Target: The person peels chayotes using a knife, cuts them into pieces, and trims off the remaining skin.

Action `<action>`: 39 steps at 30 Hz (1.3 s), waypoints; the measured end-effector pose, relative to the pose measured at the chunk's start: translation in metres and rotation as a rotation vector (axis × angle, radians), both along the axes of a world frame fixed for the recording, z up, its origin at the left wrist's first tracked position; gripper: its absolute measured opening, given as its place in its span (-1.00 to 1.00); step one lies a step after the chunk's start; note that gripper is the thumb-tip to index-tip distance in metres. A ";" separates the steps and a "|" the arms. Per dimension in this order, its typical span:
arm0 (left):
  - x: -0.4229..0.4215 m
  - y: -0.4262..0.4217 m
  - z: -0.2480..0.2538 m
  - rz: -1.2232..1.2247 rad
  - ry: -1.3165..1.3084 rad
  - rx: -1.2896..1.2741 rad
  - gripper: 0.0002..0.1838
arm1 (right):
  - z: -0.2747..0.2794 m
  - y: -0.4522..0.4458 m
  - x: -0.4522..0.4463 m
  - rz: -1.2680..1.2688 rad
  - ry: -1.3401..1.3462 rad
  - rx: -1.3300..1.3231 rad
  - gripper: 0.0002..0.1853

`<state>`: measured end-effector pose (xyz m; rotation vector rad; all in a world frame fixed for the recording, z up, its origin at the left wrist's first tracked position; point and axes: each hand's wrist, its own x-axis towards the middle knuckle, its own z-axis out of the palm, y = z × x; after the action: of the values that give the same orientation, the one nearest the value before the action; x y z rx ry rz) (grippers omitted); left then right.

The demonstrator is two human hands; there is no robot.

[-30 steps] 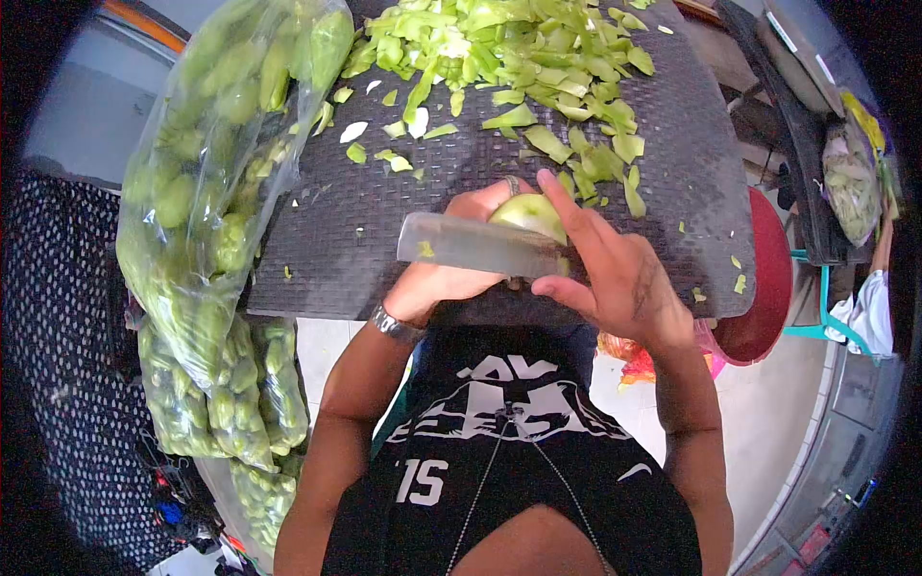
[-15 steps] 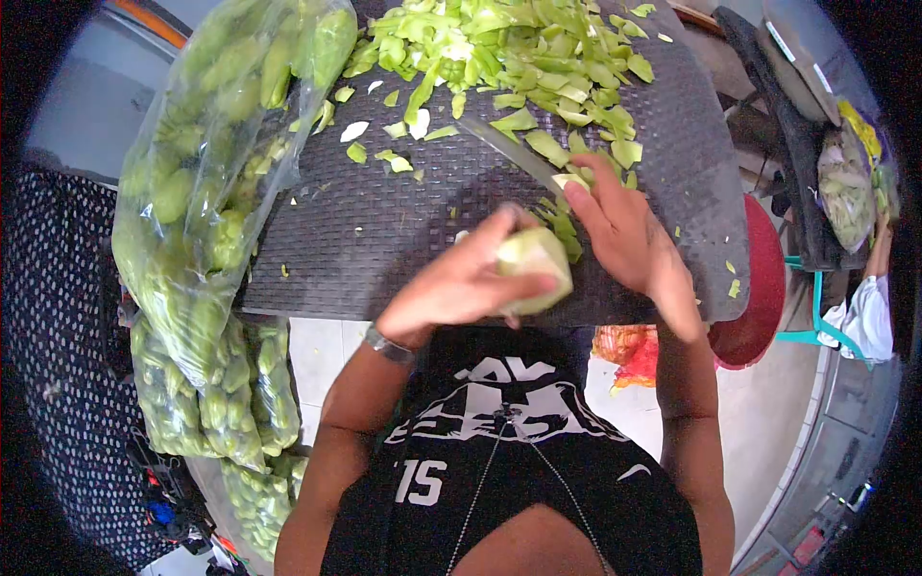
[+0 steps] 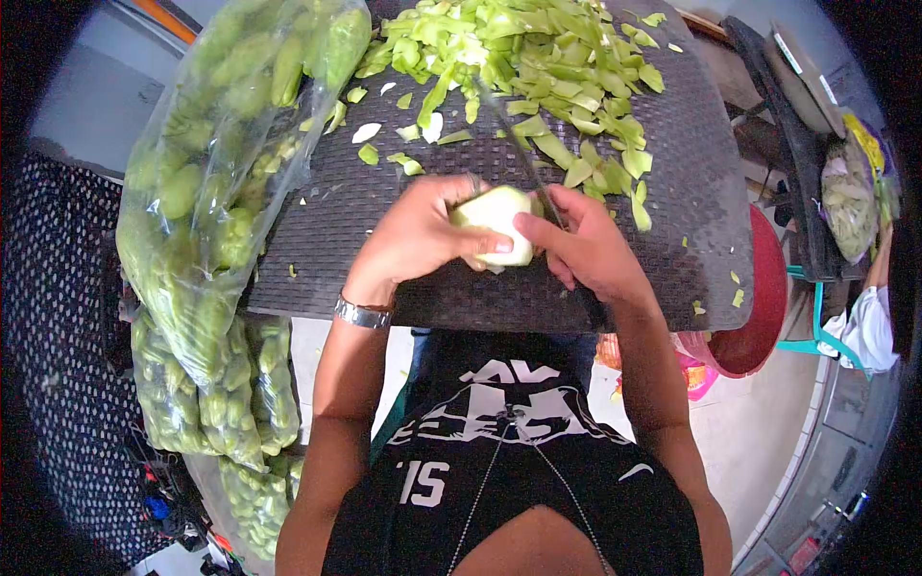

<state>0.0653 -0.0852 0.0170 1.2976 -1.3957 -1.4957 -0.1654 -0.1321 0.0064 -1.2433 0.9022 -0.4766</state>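
Note:
My left hand (image 3: 423,230) is closed round a pale peeled vegetable (image 3: 499,223) near the table's front edge. My right hand (image 3: 586,240) grips a knife (image 3: 517,139), its dark handle under the palm and its narrow blade pointing up and away toward the peelings. The right thumb rests against the vegetable's right side, close to the blade. Beyond both hands a heap of green peelings (image 3: 576,86) lies on the dark woven tabletop (image 3: 336,230), with loose scraps around it.
A big clear bag of green vegetables (image 3: 182,192) lies over the table's left side, with more filled bags (image 3: 216,394) below. A red tub (image 3: 754,307) and a teal stool (image 3: 816,317) stand at the right. A person's white sleeve (image 3: 864,317) shows at the far right.
The knife has gone from lying across the vegetable to pointing away from me. My hands parted, then came together again, and the vegetable has turned in my left hand.

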 end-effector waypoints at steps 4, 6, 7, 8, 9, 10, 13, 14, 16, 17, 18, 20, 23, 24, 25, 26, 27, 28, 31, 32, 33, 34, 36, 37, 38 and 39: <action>0.005 -0.014 0.002 0.260 0.095 -0.084 -0.81 | -0.008 -0.001 -0.006 -0.106 -0.081 0.073 -0.63; 0.003 -0.020 0.005 0.263 0.168 -0.110 -0.83 | -0.012 -0.002 -0.012 -0.148 -0.141 0.130 -0.63; 0.003 -0.024 0.006 0.267 0.204 -0.122 -0.83 | -0.016 -0.001 -0.014 -0.173 -0.177 0.157 -0.63; 0.008 -0.031 -0.004 0.262 0.122 -0.205 -0.77 | -0.019 0.000 -0.015 -0.196 -0.214 0.186 -0.63; 0.004 -0.031 -0.004 0.315 -0.261 -0.462 -0.73 | -0.020 0.002 -0.017 -0.238 -0.245 0.210 -0.62; -0.005 -0.031 -0.003 0.358 -0.651 -0.714 -0.70 | -0.021 0.003 -0.018 -0.280 -0.278 0.233 -0.62; -0.020 -0.030 -0.008 0.386 -0.564 -0.622 -0.53 | -0.020 0.006 -0.021 -0.341 -0.304 0.259 -0.62; -0.023 -0.031 -0.009 0.388 -0.296 -0.444 -0.52 | -0.020 0.008 -0.022 -0.355 -0.302 0.265 -0.61; -0.040 -0.025 -0.019 0.379 0.435 -0.187 -0.47 | -0.016 0.013 -0.019 -0.319 -0.295 0.256 -0.61; -0.054 -0.022 -0.024 0.396 0.779 -0.055 -0.45 | -0.013 0.016 -0.015 -0.296 -0.291 0.251 -0.61; -0.065 -0.018 -0.026 0.407 0.901 0.012 -0.45 | -0.011 0.020 -0.008 -0.250 -0.232 0.168 -0.56; -0.054 -0.020 -0.060 0.167 1.314 0.156 -0.30 | -0.009 0.024 -0.002 -0.161 -0.084 0.119 -0.53; -0.060 -0.018 -0.040 0.423 1.358 0.281 -0.29 | 0.009 0.031 -0.010 -0.104 0.088 0.008 -0.53; -0.053 -0.022 -0.051 0.361 1.355 0.236 -0.29 | 0.017 0.035 -0.015 -0.118 0.116 -0.030 -0.56; -0.049 -0.022 -0.047 0.366 1.328 0.215 -0.28 | 0.021 0.039 -0.021 -0.129 0.143 -0.068 -0.58; -0.046 -0.022 -0.042 0.373 1.301 0.199 -0.28 | 0.021 0.044 -0.031 -0.102 0.161 -0.051 -0.62; -0.043 -0.021 -0.038 0.380 1.275 0.182 -0.27 | 0.021 0.048 -0.044 -0.075 0.180 -0.035 -0.63; -0.037 -0.021 -0.037 0.273 1.345 0.155 -0.25 | 0.021 0.054 -0.051 -0.049 0.199 -0.019 -0.61; -0.043 -0.024 -0.029 0.362 1.285 0.147 -0.28 | 0.028 0.076 -0.052 -0.207 0.245 -0.055 -0.47; -0.045 -0.026 -0.030 0.392 1.245 0.162 -0.28 | 0.028 0.080 -0.053 -0.180 0.263 -0.142 -0.32; -0.047 -0.029 -0.031 0.423 1.204 0.176 -0.28 | 0.027 0.084 -0.054 -0.167 0.273 -0.176 -0.32; -0.050 -0.029 -0.032 0.456 1.162 0.193 -0.28 | 0.023 0.088 -0.053 -0.153 0.282 -0.207 -0.31; -0.056 -0.028 -0.028 0.438 1.160 0.179 -0.31 | 0.027 0.093 -0.049 -0.118 0.348 -0.189 -0.29; -0.059 -0.028 -0.026 0.428 1.159 0.170 -0.33 | 0.020 0.095 -0.049 -0.139 0.346 -0.275 -0.29; -0.060 -0.028 -0.028 0.460 1.152 0.157 -0.36 | 0.009 0.096 -0.048 -0.160 0.343 -0.362 -0.30; -0.061 -0.029 -0.030 0.492 1.145 0.142 -0.38 | 0.006 0.097 -0.047 -0.167 0.347 -0.405 -0.30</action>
<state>0.0046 -0.1138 -0.0126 0.5492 -0.2120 -1.5564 -0.2128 -0.0347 0.0128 -1.6596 1.2519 -0.6075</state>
